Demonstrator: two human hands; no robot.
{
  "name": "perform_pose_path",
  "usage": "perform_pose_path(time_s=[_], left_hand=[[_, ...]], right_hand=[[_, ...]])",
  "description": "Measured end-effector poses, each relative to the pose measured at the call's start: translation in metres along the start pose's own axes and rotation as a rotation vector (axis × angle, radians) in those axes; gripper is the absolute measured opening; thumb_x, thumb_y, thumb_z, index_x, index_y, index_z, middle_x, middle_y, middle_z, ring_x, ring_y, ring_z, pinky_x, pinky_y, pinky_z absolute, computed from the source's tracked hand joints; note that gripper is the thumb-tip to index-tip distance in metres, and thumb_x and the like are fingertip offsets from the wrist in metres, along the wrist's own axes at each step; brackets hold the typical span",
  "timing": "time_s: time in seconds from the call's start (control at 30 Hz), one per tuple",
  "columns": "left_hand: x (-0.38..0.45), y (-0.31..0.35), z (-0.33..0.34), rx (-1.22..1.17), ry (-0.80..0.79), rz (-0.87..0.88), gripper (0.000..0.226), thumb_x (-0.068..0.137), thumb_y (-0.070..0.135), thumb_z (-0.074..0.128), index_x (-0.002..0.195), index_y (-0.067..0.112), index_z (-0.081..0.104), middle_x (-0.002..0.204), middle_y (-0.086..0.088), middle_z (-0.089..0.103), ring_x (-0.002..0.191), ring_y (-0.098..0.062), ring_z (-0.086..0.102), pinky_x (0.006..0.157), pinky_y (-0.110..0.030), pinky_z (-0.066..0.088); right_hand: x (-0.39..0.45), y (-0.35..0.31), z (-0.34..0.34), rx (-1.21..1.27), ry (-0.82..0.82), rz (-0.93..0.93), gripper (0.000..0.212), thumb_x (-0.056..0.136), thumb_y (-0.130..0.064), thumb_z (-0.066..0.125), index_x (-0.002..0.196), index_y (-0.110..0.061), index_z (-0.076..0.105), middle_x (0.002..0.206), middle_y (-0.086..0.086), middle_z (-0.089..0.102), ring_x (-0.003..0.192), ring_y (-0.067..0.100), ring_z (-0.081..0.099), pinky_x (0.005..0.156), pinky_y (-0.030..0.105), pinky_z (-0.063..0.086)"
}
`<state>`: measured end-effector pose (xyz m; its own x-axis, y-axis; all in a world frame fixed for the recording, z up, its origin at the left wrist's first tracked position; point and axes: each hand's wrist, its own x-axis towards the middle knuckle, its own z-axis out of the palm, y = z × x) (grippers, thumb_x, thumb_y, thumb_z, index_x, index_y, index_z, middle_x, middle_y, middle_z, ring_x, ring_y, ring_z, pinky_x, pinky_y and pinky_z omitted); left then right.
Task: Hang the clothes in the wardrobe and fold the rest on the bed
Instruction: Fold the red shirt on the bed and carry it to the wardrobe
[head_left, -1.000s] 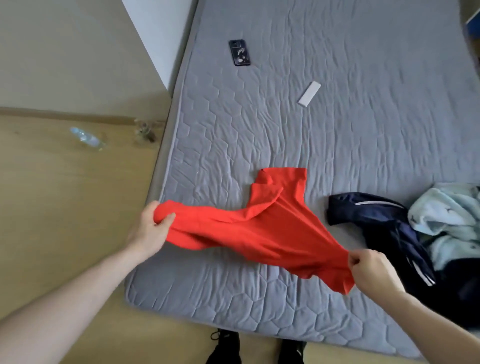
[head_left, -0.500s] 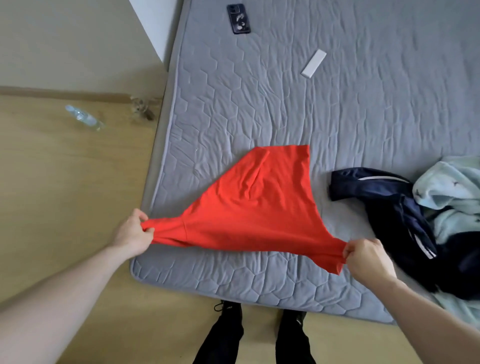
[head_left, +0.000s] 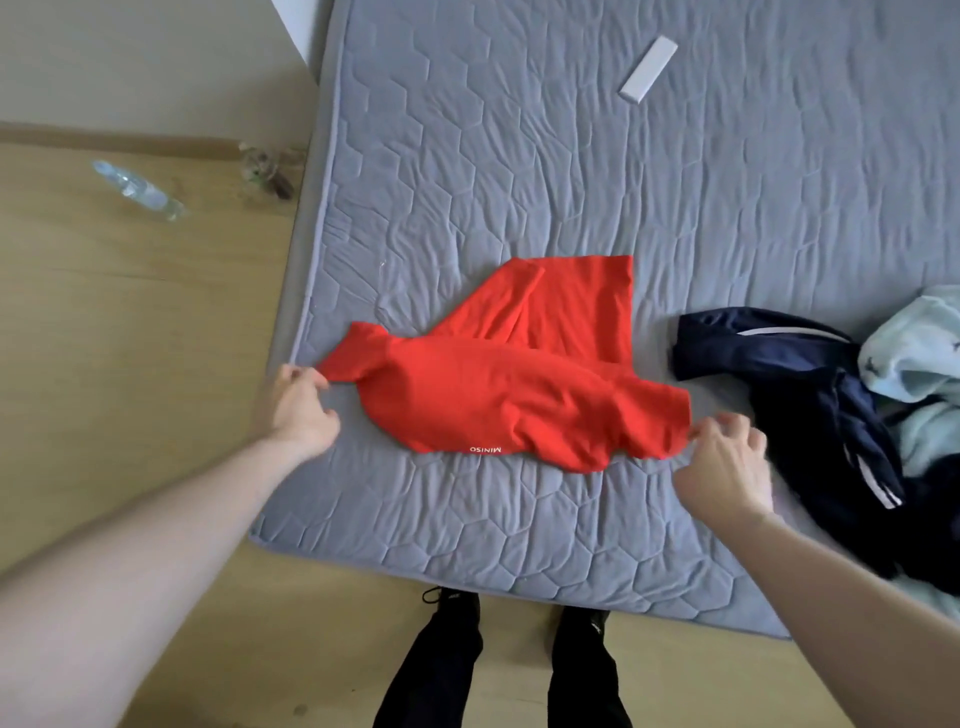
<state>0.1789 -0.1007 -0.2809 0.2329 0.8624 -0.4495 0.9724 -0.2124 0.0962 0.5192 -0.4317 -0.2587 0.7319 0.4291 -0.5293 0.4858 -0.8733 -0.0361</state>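
The red cotton T-shirt (head_left: 519, 384) is lying crumpled on the grey quilted mattress (head_left: 519, 171) of the bed, close to its near edge and toward the near left corner, with small white lettering showing at its near hem. Its long axis is running left to right, parallel to that near edge, from a twisted sleeve tip at the left to a loose rounded fold at the right; a flatter panel is reaching away toward the middle of the bed.

The left hand (head_left: 296, 410) is sitting at the left end, its fingers (head_left: 311, 375) pinching the sleeve tip right at the bed's left edge. The right hand (head_left: 727, 467) is hovering at the opposite end, its fingers (head_left: 701, 423) spread and slightly curled, just touching or barely clear of the right fold; they are not gripping anything. So the garment is lying between the two hands, ahead of both, and each hand is equally near its own end.

Judging from this, the shirt is being laid out for folding, and the next move would call for flattening the bunched near part.

A dark navy jacket with white stripes (head_left: 810, 395) and a pale blue patterned garment (head_left: 914, 348) are waiting heaped at the near right edge, just beside the right hand. A white rectangular remote-like bar (head_left: 648, 68) is lying well apart, farther up the bed.
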Motion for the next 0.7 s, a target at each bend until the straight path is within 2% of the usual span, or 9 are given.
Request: perform_pose_path(time_s=[0.1,0.2,0.3,0.4,0.5,0.57,0.6,0.63,0.7], left_hand=[[-0.02,0.013,0.044,0.029,-0.237,0.266,0.03,0.08,0.013,0.074,0.109,0.019,0.068,0.127,-0.003,0.054,0.12,-0.027,0.056,0.106,-0.035,0.044],[-0.027,0.027,0.087,0.108,-0.336,0.423,0.033,0.083,0.019,0.071,0.115,0.023,0.067,0.141,0.001,0.048,0.131,-0.022,0.049,0.109,-0.032,0.042],[-0.019,0.036,0.121,0.249,-0.419,0.452,0.038,0.084,0.021,0.068,0.121,0.031,0.069,0.167,-0.003,0.021,0.15,-0.025,0.026,0.12,-0.034,0.03],[-0.011,0.031,0.147,0.484,-0.445,0.462,0.057,0.081,0.022,0.068,0.137,0.029,0.061,0.171,-0.004,-0.012,0.158,-0.028,-0.004,0.127,-0.044,0.016],[-0.01,0.021,0.16,0.521,-0.335,0.448,0.074,0.084,0.024,0.067,0.153,0.015,0.04,0.171,-0.001,0.006,0.158,-0.027,-0.003,0.128,-0.05,0.009],[-0.011,0.02,0.153,0.352,-0.202,0.494,0.059,0.086,0.022,0.069,0.143,0.014,0.053,0.155,-0.001,0.045,0.153,-0.024,0.028,0.127,-0.047,0.013],[-0.013,0.02,0.146,0.203,-0.112,0.515,0.042,0.082,0.016,0.073,0.124,0.018,0.065,0.133,-0.001,0.062,0.137,-0.025,0.05,0.124,-0.046,0.022],[-0.016,0.019,0.137,0.036,-0.035,0.502,0.03,0.077,0.008,0.076,0.101,0.023,0.068,0.108,0.001,0.069,0.113,-0.026,0.064,0.116,-0.043,0.034],[-0.025,0.02,0.114,-0.218,0.054,0.427,0.037,0.073,0.001,0.078,0.081,0.026,0.052,0.079,0.008,0.06,0.077,-0.025,0.063,0.082,-0.035,0.046]], right_hand=[[-0.006,-0.024,0.032,0.013,-0.111,-0.218,0.054,0.075,-0.005,0.062,0.128,-0.016,0.062,0.137,0.011,0.049,0.123,0.037,0.044,0.106,0.044,0.043],[-0.005,-0.046,0.074,-0.002,-0.244,-0.324,0.061,0.083,-0.011,0.065,0.142,-0.024,0.053,0.143,0.0,0.047,0.129,0.026,0.044,0.11,0.037,0.041],[0.009,-0.059,0.116,-0.002,-0.282,-0.298,0.074,0.089,-0.024,0.072,0.154,-0.024,0.037,0.15,-0.001,0.04,0.136,0.026,0.04,0.115,0.036,0.038],[0.024,-0.064,0.149,-0.054,-0.285,-0.239,0.086,0.089,-0.031,0.075,0.159,-0.024,0.026,0.154,-0.001,0.035,0.14,0.027,0.037,0.116,0.04,0.039],[0.035,-0.061,0.166,-0.084,-0.203,-0.173,0.066,0.092,-0.031,0.072,0.151,-0.025,0.041,0.143,0.001,0.046,0.131,0.029,0.045,0.106,0.042,0.045],[0.043,-0.057,0.165,-0.01,-0.115,-0.186,0.03,0.097,-0.019,0.061,0.126,-0.023,0.062,0.124,0.002,0.062,0.115,0.031,0.053,0.094,0.042,0.046],[0.044,-0.055,0.161,0.075,-0.084,-0.209,0.018,0.097,-0.014,0.057,0.111,-0.02,0.067,0.112,0.003,0.067,0.106,0.032,0.055,0.088,0.041,0.046],[0.043,-0.053,0.156,0.178,-0.065,-0.24,0.014,0.096,-0.009,0.055,0.098,-0.018,0.067,0.099,0.003,0.069,0.098,0.033,0.057,0.083,0.041,0.045],[0.037,-0.049,0.138,0.372,-0.025,-0.257,0.015,0.097,-0.005,0.052,0.087,-0.016,0.055,0.081,0.001,0.064,0.083,0.031,0.056,0.072,0.041,0.04]])
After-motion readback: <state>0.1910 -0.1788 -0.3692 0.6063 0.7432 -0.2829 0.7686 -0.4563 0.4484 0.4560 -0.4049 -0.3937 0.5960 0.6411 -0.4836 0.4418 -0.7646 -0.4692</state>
